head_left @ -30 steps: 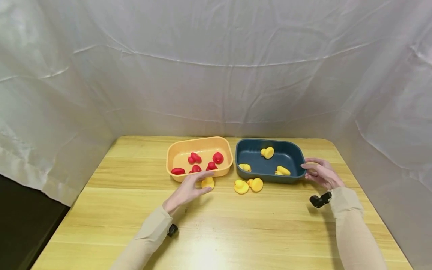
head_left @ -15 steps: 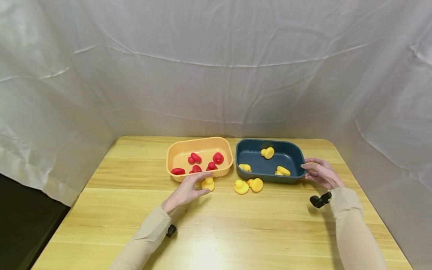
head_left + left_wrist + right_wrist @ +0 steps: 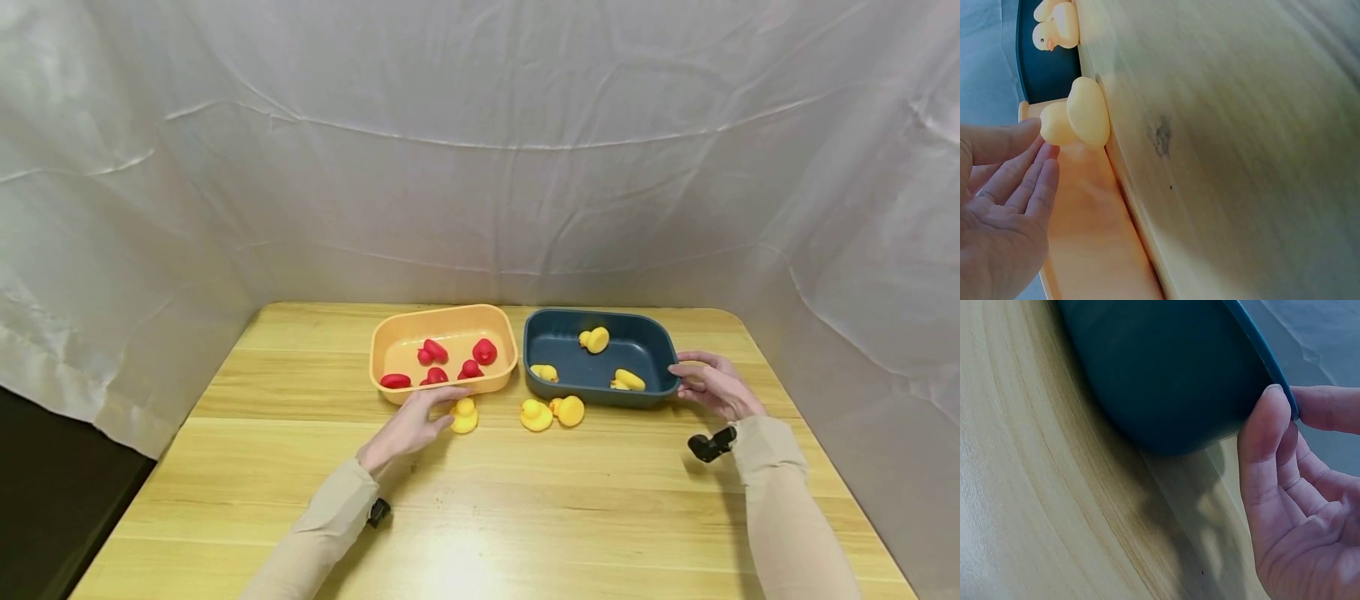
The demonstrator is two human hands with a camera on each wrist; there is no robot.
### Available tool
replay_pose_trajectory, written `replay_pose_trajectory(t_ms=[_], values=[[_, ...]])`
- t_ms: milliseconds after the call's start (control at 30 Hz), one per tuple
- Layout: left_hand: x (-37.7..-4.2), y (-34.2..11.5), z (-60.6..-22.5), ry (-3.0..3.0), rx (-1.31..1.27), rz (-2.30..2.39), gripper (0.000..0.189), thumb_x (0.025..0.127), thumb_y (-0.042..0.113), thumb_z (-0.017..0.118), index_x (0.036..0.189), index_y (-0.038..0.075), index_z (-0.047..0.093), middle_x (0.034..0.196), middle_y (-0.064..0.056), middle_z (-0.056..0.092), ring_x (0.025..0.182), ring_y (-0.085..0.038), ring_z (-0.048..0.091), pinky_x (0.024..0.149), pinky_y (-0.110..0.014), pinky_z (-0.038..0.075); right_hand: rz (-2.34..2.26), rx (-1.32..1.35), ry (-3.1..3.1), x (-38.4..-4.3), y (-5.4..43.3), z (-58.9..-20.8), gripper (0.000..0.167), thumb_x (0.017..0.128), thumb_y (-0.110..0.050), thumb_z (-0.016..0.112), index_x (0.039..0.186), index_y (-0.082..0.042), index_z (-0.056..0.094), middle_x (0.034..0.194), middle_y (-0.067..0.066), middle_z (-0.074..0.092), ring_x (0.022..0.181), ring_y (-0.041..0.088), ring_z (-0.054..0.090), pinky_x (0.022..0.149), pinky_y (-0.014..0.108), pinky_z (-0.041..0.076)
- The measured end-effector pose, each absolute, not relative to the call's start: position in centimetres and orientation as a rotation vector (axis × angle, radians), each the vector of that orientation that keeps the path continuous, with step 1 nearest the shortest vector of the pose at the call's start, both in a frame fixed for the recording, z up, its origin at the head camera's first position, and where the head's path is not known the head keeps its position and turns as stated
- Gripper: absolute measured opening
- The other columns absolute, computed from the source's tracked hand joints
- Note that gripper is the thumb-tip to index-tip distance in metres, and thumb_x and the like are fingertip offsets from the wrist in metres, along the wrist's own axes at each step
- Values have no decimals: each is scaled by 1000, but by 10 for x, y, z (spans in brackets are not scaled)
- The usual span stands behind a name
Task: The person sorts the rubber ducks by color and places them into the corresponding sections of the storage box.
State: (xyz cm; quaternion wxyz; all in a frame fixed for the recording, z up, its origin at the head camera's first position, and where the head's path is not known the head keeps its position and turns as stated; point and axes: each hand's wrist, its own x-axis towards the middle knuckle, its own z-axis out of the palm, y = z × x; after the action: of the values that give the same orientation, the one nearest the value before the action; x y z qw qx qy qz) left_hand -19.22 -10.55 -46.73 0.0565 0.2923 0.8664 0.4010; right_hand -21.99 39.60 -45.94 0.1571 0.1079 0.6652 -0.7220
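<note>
My left hand (image 3: 405,429) is beside a yellow rubber duck (image 3: 465,418) standing in front of the orange bin. In the left wrist view the fingers are fairly straight, and the thumb tip lies at the head of that duck (image 3: 1088,112); whether it touches is unclear. My right hand (image 3: 716,387) pinches the right end of the dark blue bin (image 3: 600,397), thumb and forefinger on its rim (image 3: 1266,359). Two more yellow ducks, one upright (image 3: 536,416) and one tipped over (image 3: 570,411), lie before the blue bin.
Inside the orange bin (image 3: 427,319) lie several red ducks (image 3: 484,351). The blue bin contains three yellow ducks (image 3: 597,339). Both bins stand side by side near the back edge of the wooden table (image 3: 562,508), with a pale sheet (image 3: 480,192) hanging behind.
My left thumb has drawn back to the left, away from the front of the yellow duck, so more of the duck shows. The right hand and both bins stay put.
</note>
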Motion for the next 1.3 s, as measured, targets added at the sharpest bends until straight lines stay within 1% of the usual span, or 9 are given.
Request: replay_pose_trajectory(t_ms=[133,300,500,667,933,1100,1300], values=[[-192,-106,-467,2621,877,1181,43,93,-3,65,136,-1,60,140,-16,62,133,-34,57,114,-50,46,-2067,315,1900,-220,396,-459,26,97,-9,65,119,-12,51,76,-2,69,59,9,66,61,21,61],[-192,-105,-467,2598,878,1145,42,94,3,67,135,-2,60,138,-16,64,130,-35,59,112,-53,47,-2069,324,1897,-220,396,-459,28,97,-9,65,120,-12,50,76,-1,69,59,9,67,61,21,62],[-192,-104,-468,2587,876,1118,45,94,8,69,137,-3,59,138,-16,64,130,-32,60,112,-52,47,-2082,322,1883,-220,397,-459,27,97,-9,65,120,-12,51,77,-1,69,59,10,67,61,21,62],[-194,-102,-472,2597,879,1111,46,94,8,69,137,-3,58,139,-17,63,133,-32,57,114,-52,45,-2085,324,1879,-220,397,-459,26,98,-9,65,120,-12,51,77,-1,69,59,10,67,61,21,61],[-196,-100,-475,2612,879,1096,43,94,9,69,135,-1,60,136,-15,65,128,-30,60,111,-51,47,-2065,332,1887,-221,396,-460,32,97,-9,65,124,-11,46,78,-2,69,60,10,66,62,22,62],[-195,-100,-473,2620,865,1080,41,95,10,68,133,-3,61,134,-17,66,125,-31,61,110,-51,48,-2063,340,1896,-221,395,-459,29,97,-10,65,121,-12,49,77,-2,68,59,9,66,61,21,61],[-195,-98,-473,2625,858,1087,36,95,9,68,129,-4,64,129,-18,68,122,-32,62,107,-52,50,-2073,315,1884,-220,396,-460,28,98,-9,64,121,-12,48,78,-2,68,60,10,66,61,22,61]])
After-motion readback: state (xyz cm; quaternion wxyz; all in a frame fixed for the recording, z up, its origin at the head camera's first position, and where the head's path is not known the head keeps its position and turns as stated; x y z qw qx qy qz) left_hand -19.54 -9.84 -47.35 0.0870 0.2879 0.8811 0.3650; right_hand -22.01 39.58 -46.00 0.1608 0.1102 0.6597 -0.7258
